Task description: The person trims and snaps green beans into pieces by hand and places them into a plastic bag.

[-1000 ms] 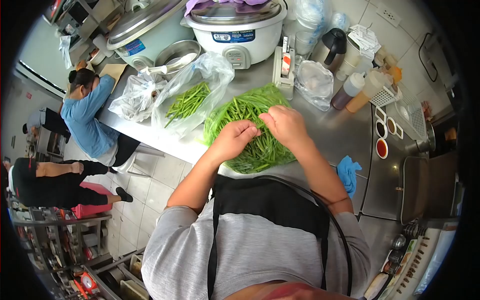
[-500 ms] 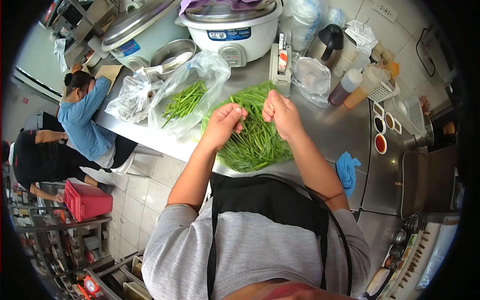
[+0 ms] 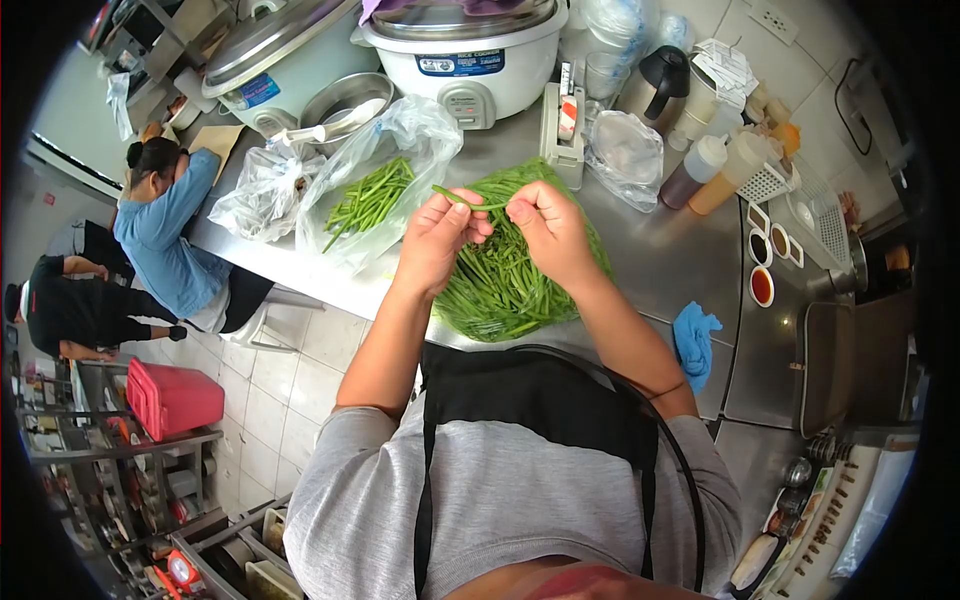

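Observation:
A green bean (image 3: 478,206) stretches between my two hands above a bag of green beans (image 3: 508,285). My left hand (image 3: 440,235) is closed on the bean near one end. The other end is pinched in the fingertips of my right hand (image 3: 548,228). To the left, cut bean pieces (image 3: 370,198) lie in an open clear plastic bag (image 3: 430,140). Beside it is a knotted-looking plastic bag (image 3: 262,192) with dark contents.
Two rice cookers (image 3: 460,75) and a metal bowl (image 3: 345,100) stand behind. At right are a plastic-wrapped item (image 3: 625,155), sauce bottles (image 3: 693,170), small sauce cups (image 3: 762,286) and a blue cloth (image 3: 695,345). One person (image 3: 165,235) sits at the table's left end; another bends beyond.
My hands, apart half a second ago, have come closer together with a bean now held between them. The person in black at far left has moved away from the red bin.

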Available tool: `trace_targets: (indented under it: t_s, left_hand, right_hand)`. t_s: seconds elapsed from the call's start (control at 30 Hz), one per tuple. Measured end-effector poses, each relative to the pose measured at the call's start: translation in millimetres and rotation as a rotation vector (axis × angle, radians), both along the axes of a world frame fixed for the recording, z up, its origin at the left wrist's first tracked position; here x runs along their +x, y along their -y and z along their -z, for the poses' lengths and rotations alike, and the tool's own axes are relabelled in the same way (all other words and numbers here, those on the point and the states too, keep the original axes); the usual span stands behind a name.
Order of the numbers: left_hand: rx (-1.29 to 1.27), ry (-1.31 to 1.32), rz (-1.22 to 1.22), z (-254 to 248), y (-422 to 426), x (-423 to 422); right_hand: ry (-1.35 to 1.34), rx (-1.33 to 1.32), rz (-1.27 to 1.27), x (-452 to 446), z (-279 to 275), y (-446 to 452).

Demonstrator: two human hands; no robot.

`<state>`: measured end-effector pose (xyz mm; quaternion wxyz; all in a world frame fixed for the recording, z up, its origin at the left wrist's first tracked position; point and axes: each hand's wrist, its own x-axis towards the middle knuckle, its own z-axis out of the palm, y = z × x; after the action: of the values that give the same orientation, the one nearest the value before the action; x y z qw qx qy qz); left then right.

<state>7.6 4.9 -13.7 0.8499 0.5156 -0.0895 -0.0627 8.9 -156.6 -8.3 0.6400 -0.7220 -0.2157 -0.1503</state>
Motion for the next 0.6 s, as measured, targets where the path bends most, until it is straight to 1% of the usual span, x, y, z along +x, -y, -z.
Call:
trace_targets:
  t_s: [0.1,0.13,0.17,0.2,0.23,0.27,0.33,0.37,0.4,0.43,0.47,0.5,0.6]
  left_hand:
    - [0.034,0.068,-0.149,-2.9,-16.8,7.0]
    - [0.05,0.083,-0.213,-1.0,-32.8,14.2]
    - [0.206,0.107,-0.332,-0.1,-47.8,18.1]
    - [0.295,0.151,-0.409,0.4,-62.0,21.5]
    - [0.492,0.189,-0.443,5.5,-81.4,27.2]
    - [0.593,0.199,-0.482,10.8,-94.9,31.3]
    - [1.114,0.052,-0.532,2.2,-110.4,29.6]
    - [1.238,0.086,-0.576,9.8,-117.5,30.3]
    - [1.362,0.12,-0.624,24.4,-125.5,32.4]
    - [1.486,0.154,-0.672,27.8,-127.6,32.1]
    - [1.429,0.177,-0.646,31.1,-128.7,32.1]
    - [1.372,0.199,-0.618,29.9,-122.3,30.3]
    - [1.225,0.248,-0.534,22.2,-101.3,24.5]
  right_hand:
    - [-0.119,0.266,-0.022,3.7,5.6,4.2]
    - [-0.112,0.214,-0.047,5.6,5.0,9.6]
    - [-0.106,0.163,-0.072,8.4,3.9,17.0]
    - [-0.099,0.114,-0.096,10.0,3.5,21.3]
    - [-0.154,0.021,-0.104,10.5,8.2,21.5]
    - [-0.132,-0.132,-0.081,8.6,8.5,20.4]
    - [-0.082,-0.442,-0.035,5.5,7.2,16.6]
    - [0.032,-0.489,0.046,10.2,20.5,13.0]
    - [0.082,-0.551,0.093,8.9,18.8,9.0]
    - [0.133,-0.612,0.141,5.9,16.1,4.5]
    - [0.18,-0.673,0.19,3.9,14.8,0.1]
    - [0.244,-0.678,0.203,5.4,17.8,-5.1]
    - [0.3,-0.803,0.12,2.7,17.5,-17.0]
